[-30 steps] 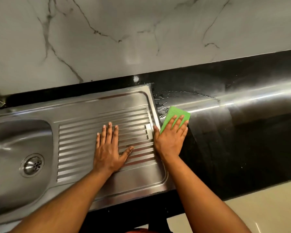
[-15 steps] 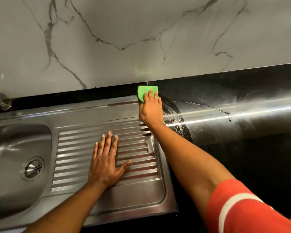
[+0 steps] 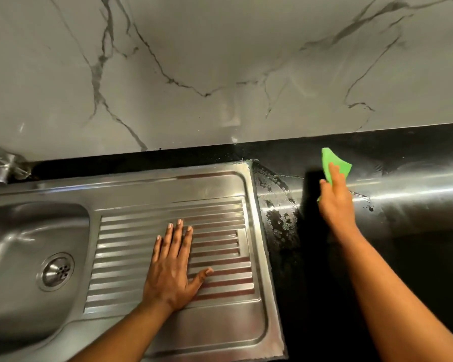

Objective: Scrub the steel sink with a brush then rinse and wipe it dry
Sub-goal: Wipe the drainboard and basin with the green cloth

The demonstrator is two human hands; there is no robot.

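The steel sink has a basin [image 3: 24,231] with a round drain [image 3: 55,271] at the left and a ribbed drainboard [image 3: 215,184] to its right. My left hand [image 3: 171,267] rests flat on the ribs, fingers straight and thumb spread. My right hand [image 3: 335,202] is out over the black counter [image 3: 416,244] to the right of the sink and holds a green cloth [image 3: 332,159]. The cloth sticks out crumpled past my fingertips, and a corner shows below my thumb. No brush is in view.
A wet, beaded patch [image 3: 277,210] lies on the counter beside the drainboard's right edge. A steel tap base [image 3: 0,165] stands at the far left behind the basin. A white marble wall [image 3: 220,61] rises behind the counter.
My right hand went from the counter beside the drainboard up to its back right corner, then swept right with the cloth. The left hand has stayed on the ribs.
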